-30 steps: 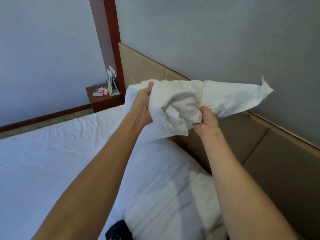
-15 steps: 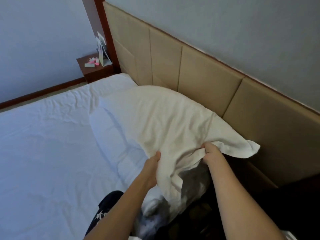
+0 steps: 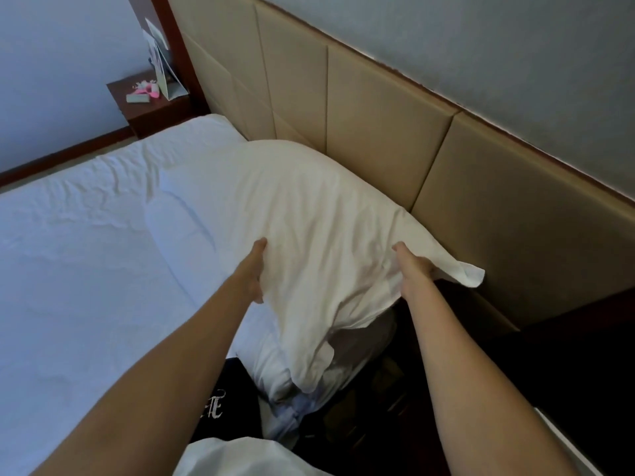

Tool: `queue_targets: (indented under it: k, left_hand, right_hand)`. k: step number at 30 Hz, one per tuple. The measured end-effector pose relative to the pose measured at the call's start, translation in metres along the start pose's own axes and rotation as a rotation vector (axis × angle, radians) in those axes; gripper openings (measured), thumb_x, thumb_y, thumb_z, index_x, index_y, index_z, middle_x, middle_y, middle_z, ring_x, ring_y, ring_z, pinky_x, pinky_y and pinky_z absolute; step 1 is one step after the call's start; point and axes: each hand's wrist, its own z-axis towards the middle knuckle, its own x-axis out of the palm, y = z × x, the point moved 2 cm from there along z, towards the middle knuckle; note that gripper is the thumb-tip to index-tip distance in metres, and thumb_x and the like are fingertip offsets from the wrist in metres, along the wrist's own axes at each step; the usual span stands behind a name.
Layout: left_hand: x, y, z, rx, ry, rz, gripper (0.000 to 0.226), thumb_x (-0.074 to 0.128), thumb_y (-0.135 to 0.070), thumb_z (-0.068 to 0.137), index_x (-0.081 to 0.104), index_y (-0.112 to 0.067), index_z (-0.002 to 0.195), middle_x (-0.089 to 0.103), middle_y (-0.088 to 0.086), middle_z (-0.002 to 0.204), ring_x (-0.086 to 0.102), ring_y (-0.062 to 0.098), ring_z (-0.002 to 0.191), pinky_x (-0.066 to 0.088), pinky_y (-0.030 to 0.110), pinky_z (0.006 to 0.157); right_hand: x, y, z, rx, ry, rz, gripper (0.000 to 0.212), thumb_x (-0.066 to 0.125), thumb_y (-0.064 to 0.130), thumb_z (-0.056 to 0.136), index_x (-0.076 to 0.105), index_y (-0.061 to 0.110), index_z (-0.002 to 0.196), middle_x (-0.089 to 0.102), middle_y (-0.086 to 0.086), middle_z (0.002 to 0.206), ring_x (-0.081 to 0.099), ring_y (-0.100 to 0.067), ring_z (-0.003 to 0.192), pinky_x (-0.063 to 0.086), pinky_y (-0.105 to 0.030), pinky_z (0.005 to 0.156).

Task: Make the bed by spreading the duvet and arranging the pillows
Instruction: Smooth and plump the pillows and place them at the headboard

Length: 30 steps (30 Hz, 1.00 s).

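A white pillow (image 3: 309,214) lies at the head of the bed, against the beige padded headboard (image 3: 378,125). My left hand (image 3: 256,269) grips its near left edge, with the fingers tucked under the fabric. On the near right edge, my right hand (image 3: 414,269) holds the loose pillowcase beside a floppy corner (image 3: 470,276). A second white pillow (image 3: 182,221) lies underneath, partly covered. The white duvet (image 3: 86,255) is spread flat over the mattress to the left.
A dark wooden nightstand (image 3: 151,111) with pink items and a standing card is at the far corner. Grey wall above the headboard. A dark gap and dark furniture (image 3: 567,355) sit to the right of the bed. My dark clothing shows at the bottom.
The pillow, held up high in both hands a second ago, has come down onto the bed against the headboard. Both hands have since spread apart along its near edge.
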Motion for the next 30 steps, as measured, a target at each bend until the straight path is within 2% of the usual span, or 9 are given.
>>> queue_targets:
  k: [3, 7, 10, 12, 14, 17, 23, 26, 30]
  left_hand:
    - [-0.006, -0.014, 0.009, -0.005, -0.081, 0.032, 0.091, 0.059, -0.071, 0.075, 0.04, -0.014, 0.143, 0.045, -0.002, 0.144, 0.044, 0.03, 0.129, 0.031, 0.051, 0.105]
    - [-0.021, -0.042, 0.029, 0.093, -0.25, 0.048, 0.095, 0.074, -0.063, 0.067, 0.042, -0.011, 0.139, 0.053, 0.006, 0.136, 0.053, 0.033, 0.121, 0.041, 0.05, 0.099]
    - [-0.03, -0.067, 0.057, 0.076, -0.192, 0.071, 0.103, 0.074, -0.068, 0.062, 0.039, -0.014, 0.143, 0.05, 0.005, 0.142, 0.05, 0.032, 0.127, 0.037, 0.052, 0.105]
    - [-0.035, -0.081, 0.079, 0.084, -0.127, 0.079, 0.09, 0.072, -0.064, 0.071, 0.045, -0.012, 0.139, 0.055, 0.002, 0.136, 0.053, 0.028, 0.124, 0.041, 0.051, 0.102]
    - [-0.031, -0.093, 0.082, 0.14, -0.097, 0.056, 0.074, 0.066, -0.053, 0.085, 0.043, -0.009, 0.14, 0.054, 0.005, 0.137, 0.051, 0.028, 0.126, 0.042, 0.052, 0.103]
    - [-0.027, -0.119, 0.067, 0.387, -0.294, 0.076, 0.067, 0.056, -0.041, 0.095, 0.032, -0.002, 0.145, 0.042, 0.016, 0.147, 0.045, 0.034, 0.131, 0.041, 0.051, 0.1]
    - [-0.042, -0.104, 0.024, 0.801, -0.618, 0.202, 0.06, 0.044, -0.036, 0.102, 0.043, 0.014, 0.135, 0.045, 0.031, 0.141, 0.041, 0.038, 0.133, 0.025, 0.033, 0.111]
    - [-0.079, -0.055, 0.059, 0.645, -0.613, 0.307, 0.06, 0.038, -0.04, 0.103, 0.049, 0.013, 0.13, 0.052, 0.033, 0.133, 0.048, 0.042, 0.127, 0.033, 0.04, 0.108]
    - [-0.139, -0.034, 0.112, 0.203, -0.46, 0.587, 0.077, 0.036, -0.051, 0.1, 0.028, 0.011, 0.143, 0.035, 0.033, 0.146, 0.037, 0.043, 0.135, 0.031, 0.045, 0.112]
  right_hand:
    - [0.009, 0.016, -0.002, -0.074, 0.141, -0.121, 0.069, 0.071, 0.04, 0.082, 0.047, 0.005, 0.137, 0.056, -0.006, 0.134, 0.056, -0.026, 0.119, 0.047, -0.033, 0.093]
    - [0.016, 0.022, 0.007, -0.106, 0.231, -0.233, 0.083, 0.075, 0.049, 0.079, 0.044, 0.007, 0.143, 0.052, -0.005, 0.143, 0.049, -0.027, 0.131, 0.042, -0.035, 0.104]
    - [0.029, 0.021, 0.012, -0.131, 0.237, -0.303, 0.103, 0.079, 0.062, 0.065, 0.042, 0.008, 0.145, 0.05, -0.005, 0.145, 0.048, -0.027, 0.133, 0.041, -0.04, 0.109]
    - [0.042, 0.02, 0.012, -0.169, 0.227, -0.365, 0.109, 0.079, 0.066, 0.061, 0.041, 0.008, 0.146, 0.05, -0.004, 0.145, 0.048, -0.027, 0.133, 0.04, -0.041, 0.11]
    - [0.056, 0.018, 0.015, -0.252, 0.249, -0.484, 0.093, 0.073, 0.064, 0.07, 0.048, 0.01, 0.141, 0.056, -0.006, 0.139, 0.052, -0.028, 0.127, 0.042, -0.043, 0.108]
    - [0.079, 0.023, 0.017, -0.406, 0.237, -0.495, 0.061, 0.058, 0.048, 0.092, 0.053, 0.005, 0.135, 0.06, -0.012, 0.133, 0.056, -0.032, 0.121, 0.044, -0.043, 0.106]
    - [0.1, 0.004, 0.002, -0.489, 0.299, -0.435, 0.049, 0.049, 0.038, 0.101, 0.049, 0.009, 0.14, 0.058, -0.008, 0.135, 0.052, -0.026, 0.127, 0.039, -0.036, 0.11]
    - [0.092, 0.002, 0.009, -0.386, 0.409, -0.658, 0.056, 0.061, 0.041, 0.094, 0.049, 0.013, 0.14, 0.057, -0.006, 0.136, 0.051, -0.026, 0.128, 0.04, -0.03, 0.103]
    - [0.106, 0.047, 0.003, -0.3, 0.411, -1.018, 0.11, 0.083, 0.069, 0.054, 0.044, 0.017, 0.144, 0.053, -0.003, 0.142, 0.052, -0.026, 0.126, 0.045, -0.036, 0.102]
